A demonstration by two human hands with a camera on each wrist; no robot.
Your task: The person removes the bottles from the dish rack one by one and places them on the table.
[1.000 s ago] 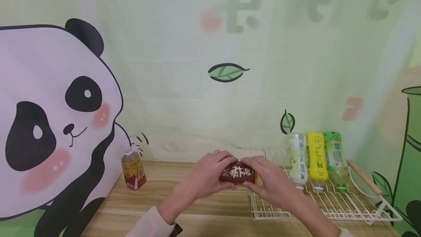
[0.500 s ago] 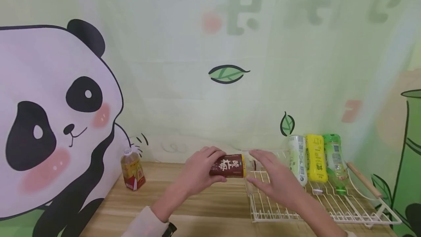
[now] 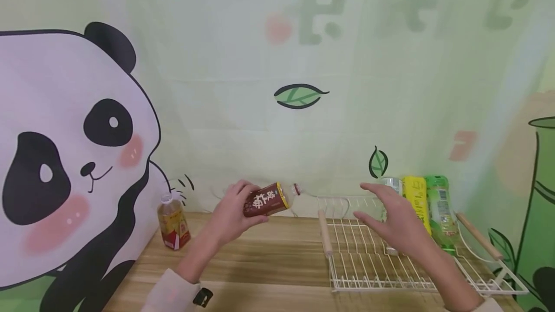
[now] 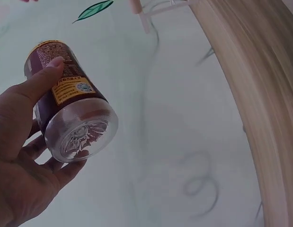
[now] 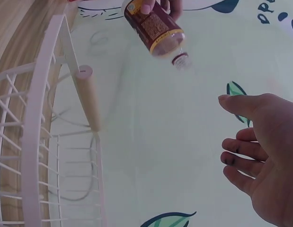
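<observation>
My left hand grips a clear plastic bottle with a dark red label, a yellow band and a dark red cap. The bottle is tilted, its neck pointing up and to the right. In the left wrist view, the thumb lies along the label of the bottle and its clear base faces the camera. My right hand holds nothing; its fingers and thumb are spread apart above the white wire rack. The right wrist view shows the same hand apart from the bottle.
On the rack's right side lie a white-labelled bottle, a yellow bottle and a green bottle. The rack has wooden handles. An amber drink bottle stands at the left of the wooden table, before a panda-print backdrop.
My right hand has let go of the bottle and moved right, over the rack. My left hand has carried the bottle left, tilting its neck upward.
</observation>
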